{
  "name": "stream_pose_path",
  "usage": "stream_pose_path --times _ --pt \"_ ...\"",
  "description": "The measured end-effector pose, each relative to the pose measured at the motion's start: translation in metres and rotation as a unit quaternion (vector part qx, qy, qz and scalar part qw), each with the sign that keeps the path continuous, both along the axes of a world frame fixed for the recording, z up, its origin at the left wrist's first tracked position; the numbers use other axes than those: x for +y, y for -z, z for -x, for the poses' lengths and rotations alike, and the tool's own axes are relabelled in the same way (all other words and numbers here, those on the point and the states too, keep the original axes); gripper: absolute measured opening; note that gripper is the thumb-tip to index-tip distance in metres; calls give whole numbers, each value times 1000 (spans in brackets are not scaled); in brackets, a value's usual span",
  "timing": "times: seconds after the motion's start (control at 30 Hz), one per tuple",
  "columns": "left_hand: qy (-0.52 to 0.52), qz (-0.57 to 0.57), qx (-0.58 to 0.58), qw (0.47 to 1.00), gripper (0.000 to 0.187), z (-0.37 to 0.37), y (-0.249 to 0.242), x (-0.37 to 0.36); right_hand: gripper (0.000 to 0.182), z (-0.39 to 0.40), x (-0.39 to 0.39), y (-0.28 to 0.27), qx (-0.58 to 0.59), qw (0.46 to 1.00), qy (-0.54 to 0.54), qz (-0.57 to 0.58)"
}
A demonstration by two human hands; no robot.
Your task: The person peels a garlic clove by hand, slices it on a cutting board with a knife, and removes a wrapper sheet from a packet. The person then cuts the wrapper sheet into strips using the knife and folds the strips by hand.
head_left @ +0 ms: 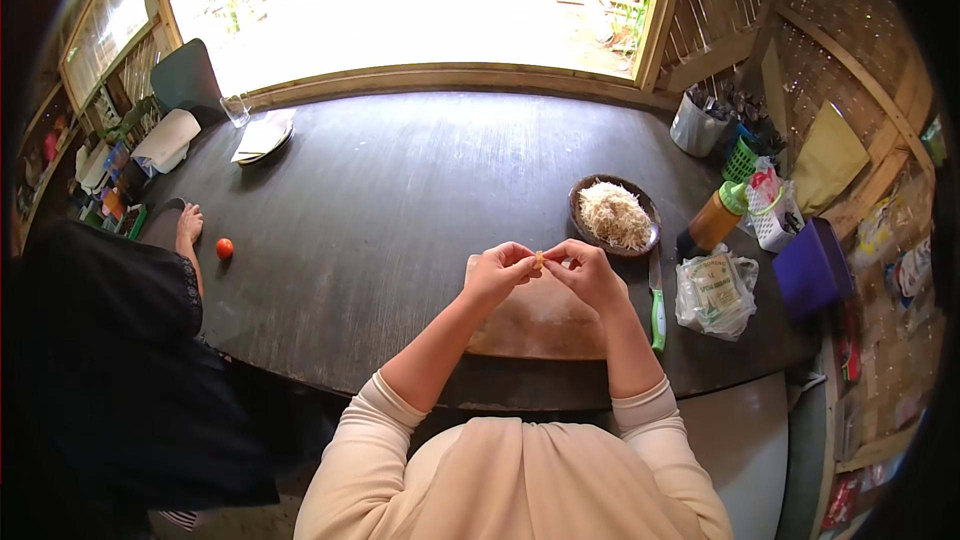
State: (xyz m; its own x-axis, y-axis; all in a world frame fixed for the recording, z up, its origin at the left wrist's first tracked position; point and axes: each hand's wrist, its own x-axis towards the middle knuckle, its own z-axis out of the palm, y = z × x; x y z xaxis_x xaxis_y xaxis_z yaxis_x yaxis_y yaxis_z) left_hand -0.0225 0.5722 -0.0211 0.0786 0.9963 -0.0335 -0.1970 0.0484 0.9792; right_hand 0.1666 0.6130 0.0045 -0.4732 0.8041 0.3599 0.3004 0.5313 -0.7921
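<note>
My left hand (497, 275) and my right hand (590, 275) meet fingertip to fingertip above a brown wooden cutting board (540, 330). Pinched between them is a small yellowish piece (539, 259), too small to name with certainty. Just beyond my right hand stands a dark bowl (655, 232) heaped with pale shredded food (614, 215). A knife (657, 318) with a green handle lies to the right of the board, its blade pointing away from me toward the bowl.
Right of the knife are a plastic bag (716, 295), a sauce bottle (712, 222) with a green cap and a purple container (812, 270). At left, a co-worker's hand (188, 225) rests near a tomato (224, 248). Farther back are a stacked plate (264, 138) and a glass (236, 110).
</note>
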Motion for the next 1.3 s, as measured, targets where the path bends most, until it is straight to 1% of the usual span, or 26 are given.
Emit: stream_pose_path --times 0.1,0.2,0.33,0.4,0.43,0.5,0.53,0.6,0.73,0.8,0.9,1.03,1.1,1.3 --pt "4 1 14 1000 18 0 -2 -1 14 1 -1 0 9 1000 -11 24" --pt "-3 7 0 1000 21 -1 -3 -2 15 3 -1 4 38 999 -17 21" --pt "-4 -1 -6 1000 20 0 -2 -1 16 3 -1 4 44 998 -16 37" --pt "-10 -8 -6 1000 19 0 -2 -1 17 3 0 7 67 990 -7 123" --pt "-10 -7 -6 1000 19 0 -1 -1 17 3 1 8 67 990 -7 123" --pt "-20 -18 2 1000 19 2 1 1 15 4 1 9 125 975 -25 184" --pt "-20 -18 2 1000 19 3 3 2 15 4 1 9 125 975 -25 184" --pt "-22 -24 8 999 18 4 3 2 11 3 3 8 139 964 -46 221" --pt "-38 -25 4 999 20 2 -1 -1 11 3 1 3 103 970 -20 220" --pt "-33 -30 -16 999 24 2 -1 -1 12 2 3 5 126 961 -35 243" --pt "-20 -31 1 999 27 3 1 0 13 2 3 5 148 953 -47 262" --pt "-12 -27 20 999 26 4 0 0 15 7 0 6 170 949 -59 257" --pt "-11 -30 23 999 25 3 -1 -1 17 11 -1 9 206 943 -41 258" --pt "-5 -44 6 999 24 4 3 1 21 12 1 19 190 956 -38 222"
